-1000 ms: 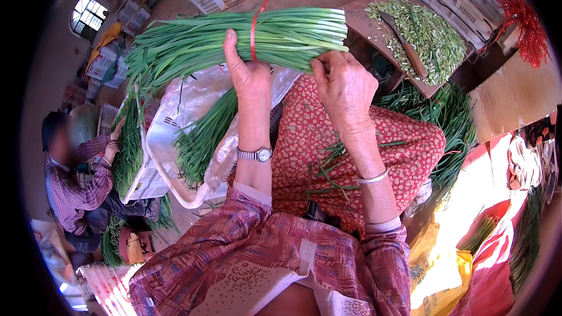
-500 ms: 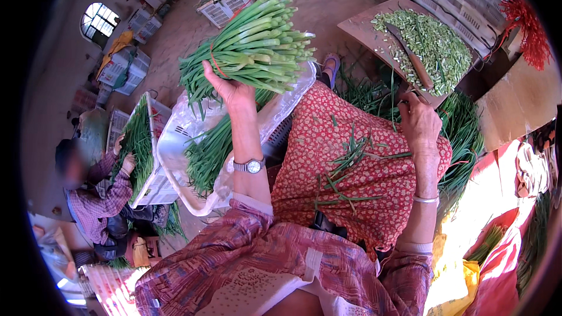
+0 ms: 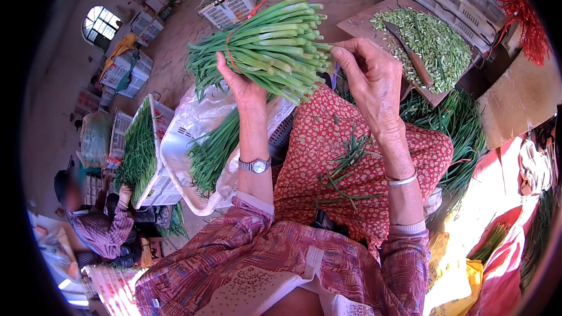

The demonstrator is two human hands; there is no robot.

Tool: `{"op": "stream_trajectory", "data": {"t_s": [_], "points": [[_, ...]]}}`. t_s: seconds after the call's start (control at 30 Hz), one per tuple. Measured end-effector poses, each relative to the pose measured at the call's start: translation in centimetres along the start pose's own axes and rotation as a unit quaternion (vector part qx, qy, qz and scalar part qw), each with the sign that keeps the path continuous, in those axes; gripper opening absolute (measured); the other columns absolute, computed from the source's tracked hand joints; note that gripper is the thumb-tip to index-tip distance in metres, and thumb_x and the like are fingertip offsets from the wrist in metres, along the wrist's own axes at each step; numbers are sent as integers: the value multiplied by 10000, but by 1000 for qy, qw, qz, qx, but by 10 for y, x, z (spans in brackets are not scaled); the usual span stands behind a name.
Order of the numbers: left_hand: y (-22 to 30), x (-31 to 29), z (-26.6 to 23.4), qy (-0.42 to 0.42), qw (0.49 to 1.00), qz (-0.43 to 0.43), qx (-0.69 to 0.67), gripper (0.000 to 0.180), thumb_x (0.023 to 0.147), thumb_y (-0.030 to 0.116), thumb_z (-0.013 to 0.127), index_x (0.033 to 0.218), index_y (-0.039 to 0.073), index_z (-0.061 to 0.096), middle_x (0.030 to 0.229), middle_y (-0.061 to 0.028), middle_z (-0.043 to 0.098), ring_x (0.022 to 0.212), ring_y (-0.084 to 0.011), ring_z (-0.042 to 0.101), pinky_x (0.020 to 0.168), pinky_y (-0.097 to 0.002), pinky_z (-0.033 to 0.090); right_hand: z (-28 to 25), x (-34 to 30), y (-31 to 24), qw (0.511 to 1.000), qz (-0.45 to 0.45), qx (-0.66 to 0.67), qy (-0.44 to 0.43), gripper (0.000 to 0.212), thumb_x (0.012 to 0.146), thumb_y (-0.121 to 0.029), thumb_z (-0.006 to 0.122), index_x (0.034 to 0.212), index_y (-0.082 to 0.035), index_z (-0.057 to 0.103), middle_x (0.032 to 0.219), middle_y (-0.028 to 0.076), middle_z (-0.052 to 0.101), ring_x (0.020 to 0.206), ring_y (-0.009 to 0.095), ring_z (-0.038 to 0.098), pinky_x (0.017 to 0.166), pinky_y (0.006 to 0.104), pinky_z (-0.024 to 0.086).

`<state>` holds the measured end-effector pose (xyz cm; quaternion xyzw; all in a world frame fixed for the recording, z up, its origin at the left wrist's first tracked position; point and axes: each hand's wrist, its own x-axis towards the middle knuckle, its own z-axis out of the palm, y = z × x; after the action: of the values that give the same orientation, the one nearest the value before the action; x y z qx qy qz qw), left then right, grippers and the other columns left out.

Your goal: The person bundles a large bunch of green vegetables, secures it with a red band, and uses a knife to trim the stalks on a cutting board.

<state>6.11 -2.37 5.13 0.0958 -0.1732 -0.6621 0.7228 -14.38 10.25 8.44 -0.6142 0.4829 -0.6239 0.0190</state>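
Bunch (image 3: pixel 278 43) tied, ends not yet tidy

From where I sit, the bunch of greens is up in my left hand (image 3: pixel 249 89), which is curled under it with the thumb raised along its near side. That grip is partly closed and carries the bunch, pale ends pointing right, clear of the lap.

My right hand (image 3: pixel 372 76) is just beside those ends, thumb and forefinger brought together; they appear to pinch one stalk (image 3: pixel 323 47) jutting past the others.

I'd call the binding done here: a red tie (image 3: pixel 229 52) circles the bunch just above my left thumb. A red strip (image 3: pixel 266 1) sticks up beyond it, though I can't tell whether that is its tail. The ends sit unevenly, so I judge the sorting of this bunch unfinished.

Below my left hand, more greens (image 3: pixel 215 155) lie in a lined crate (image 3: pixel 196 202), so some are set down there. Right of and below my right hand, a heap (image 3: pixel 453 125) lies on the floor side, which suggests plenty is left. Scraps (image 3: pixel 350 155) sit on the apron (image 3: pixel 313 123) under both hands. Chopped bits (image 3: pixel 448 52) and a knife (image 3: pixel 414 61) rest on the board (image 3: pixel 358 23) beyond my right hand.
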Motion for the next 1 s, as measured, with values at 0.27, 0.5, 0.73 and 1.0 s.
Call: {"op": "stream_trajectory", "data": {"t_s": [0.27, 0.5, 0.73, 1.0], "points": [[1, 9, -12, 43, 997, -40, -53, 496, 876, 439, 692, 1265, 137, 629, 1325, -80, 605, 1223, -294, 546, 1070, -491, 435, -14, -24, 11, 974, 187, 128, 30, 283, 955, -252, 653, 994, 27, 679, 710, 57, 648, 638, 84, 571, 588, 257, 465], [-5, 3, -10, 23, 999, -44, 3, 575, 836, 522, 723, 1226, 109, 637, 1219, -53, 647, 1113, -266, 576, 1024, -440, 456, 8, -25, 9, 956, 230, 169, -67, 171, 905, -128, 673, 947, 37, 686, 690, 38, 633, 624, 57, 530, 575, 248, 450], [14, 19, -30, 4, 998, -46, -51, 526, 819, 437, 752, 1241, 141, 648, 1316, -68, 613, 1223, -278, 543, 1090, -495, 414, -55, -50, 63, 974, 224, 17, 21, 255, 958, -246, 650, 992, -3, 720, 757, 5, 660, 678, 54, 566, 638, 229, 479], [-4, 8, -21, -9, 998, -62, -15, 544, 819, 447, 755, 1267, 161, 639, 1332, -71, 604, 1245, -288, 530, 1095, -502, 411, 12, -34, 23, 882, 321, 329, -101, 372, 972, -311, 639, 1185, -7, 655, 950, 46, 697, 753, 86, 643, 702, 248, 546]]}}
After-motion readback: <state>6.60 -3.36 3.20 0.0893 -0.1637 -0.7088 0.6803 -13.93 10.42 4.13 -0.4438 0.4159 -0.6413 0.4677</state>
